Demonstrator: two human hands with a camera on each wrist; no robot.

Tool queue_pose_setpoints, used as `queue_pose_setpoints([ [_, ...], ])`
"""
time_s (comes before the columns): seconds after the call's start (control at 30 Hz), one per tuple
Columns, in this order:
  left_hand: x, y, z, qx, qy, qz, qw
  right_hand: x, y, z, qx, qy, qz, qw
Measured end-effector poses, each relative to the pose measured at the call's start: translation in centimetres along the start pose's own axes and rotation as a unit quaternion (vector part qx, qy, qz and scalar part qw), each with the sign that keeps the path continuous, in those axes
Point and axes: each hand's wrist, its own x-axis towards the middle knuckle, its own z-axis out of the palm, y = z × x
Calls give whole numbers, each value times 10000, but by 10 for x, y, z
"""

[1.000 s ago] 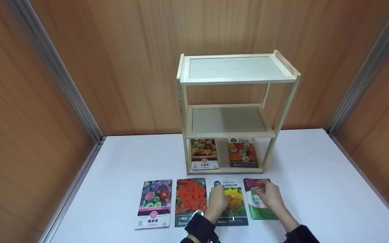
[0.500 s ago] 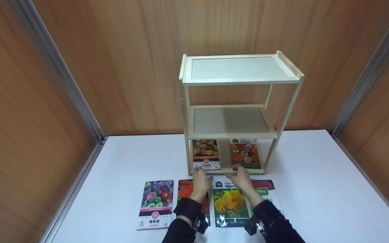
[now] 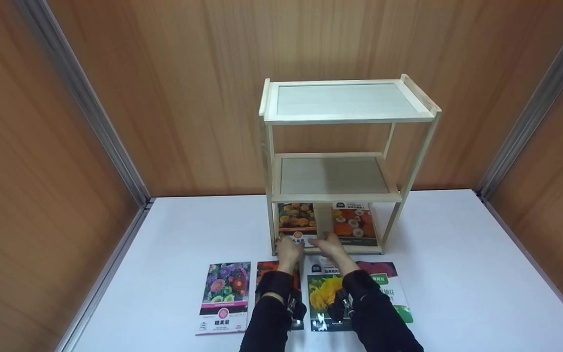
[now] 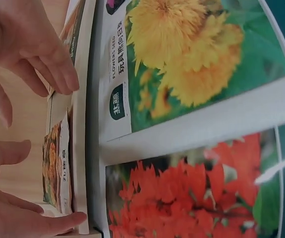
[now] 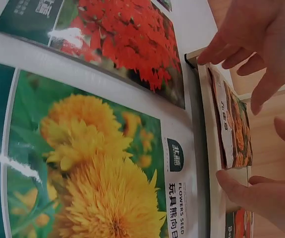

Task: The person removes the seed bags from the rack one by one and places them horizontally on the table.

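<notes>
On the bottom shelf of a small wooden rack (image 3: 342, 197), an orange marigold seed packet (image 3: 297, 217) lies at the left. My left hand (image 3: 290, 250) is at its front left corner, fingers spread, a fingertip right at the shelf's front edge. To the packet's right my right hand (image 3: 333, 248) reaches in with extended fingers, fingertips close to its side. The left wrist view shows the packet (image 4: 58, 168) between the two hands, neither gripping it. A second packet with orange and white blooms (image 3: 354, 225) lies at the right of that shelf.
In front of the rack lie a purple-flower packet (image 3: 225, 293), a red-flower packet (image 5: 127, 39), a yellow-flower packet (image 4: 182, 49) and a green-and-white packet (image 3: 393, 292), on a white table (image 3: 164, 254). Wooden panels (image 3: 164, 98) enclose the back and sides.
Both hands have left the table packets and moved forward to the bottom shelf. The right hand has shifted left toward the marigold packet. The green-and-white packet was straightened a little differently.
</notes>
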Motion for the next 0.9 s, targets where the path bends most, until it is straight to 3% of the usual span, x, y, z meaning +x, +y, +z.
queue_pose_setpoints([
  [0.1, -25, 28, -35, -74, -10, -5, 10000, -1, -2, 3, 438, -213, 145, 9987],
  [0.23, -15, 16, -23, -98, -92, 86, 9999, -2, -3, 3, 861, -556, 175, 9946],
  [0.3, -18, 22, -30, -76, -131, 63, 9999, -2, -4, 2, 891, -594, 162, 9941],
  [0.37, -26, 35, -44, -24, -211, -127, 9997, -2, -6, 1, 779, -526, 168, 9954],
  [0.43, -39, 55, -67, -103, -508, -411, 9978, -3, -8, -1, 557, -441, 152, 9974],
  [0.57, -65, 85, -98, 34, -544, -535, 9971, -4, -11, -5, -52, -244, 93, 9996],
  [0.6, -70, 92, -106, 52, -728, -607, 9955, -5, -12, -6, -224, -201, 80, 9995],
  [0.7, -74, 93, -109, 450, -644, -521, 9955, -8, -11, -8, -619, -122, 116, 9979],
  [0.8, -77, 94, -117, 497, -986, -650, 9918, -10, -9, -12, -809, -133, 240, 9963],
  [0.9, -82, 90, -124, 534, -870, -619, 9929, -13, -5, -17, -950, -61, 321, 9949],
])
